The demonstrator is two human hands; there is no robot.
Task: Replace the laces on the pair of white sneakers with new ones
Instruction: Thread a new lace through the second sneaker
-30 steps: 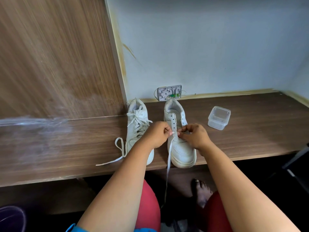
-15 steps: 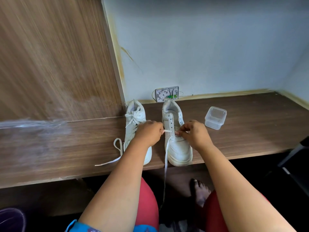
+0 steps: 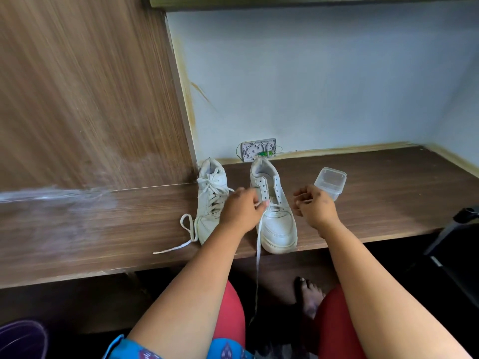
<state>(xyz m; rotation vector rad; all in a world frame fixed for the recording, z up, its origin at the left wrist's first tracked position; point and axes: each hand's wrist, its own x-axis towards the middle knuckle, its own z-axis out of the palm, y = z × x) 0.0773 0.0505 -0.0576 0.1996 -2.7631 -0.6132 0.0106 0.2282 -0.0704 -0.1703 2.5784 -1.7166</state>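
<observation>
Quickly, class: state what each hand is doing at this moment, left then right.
Left hand: pinches the white lace at the right sneaker.
Right hand: fingers curled, pinching the lace's other end beside the sneaker.

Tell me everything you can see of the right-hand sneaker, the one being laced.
The right-hand sneaker is white and leather-looking, upright on the wooden desk, toe at the near edge. Its upper eyelets are empty. A white lace runs through its lower eyelets; the left hand pinches one side, its end hanging off the desk. The right hand is beside it.
</observation>
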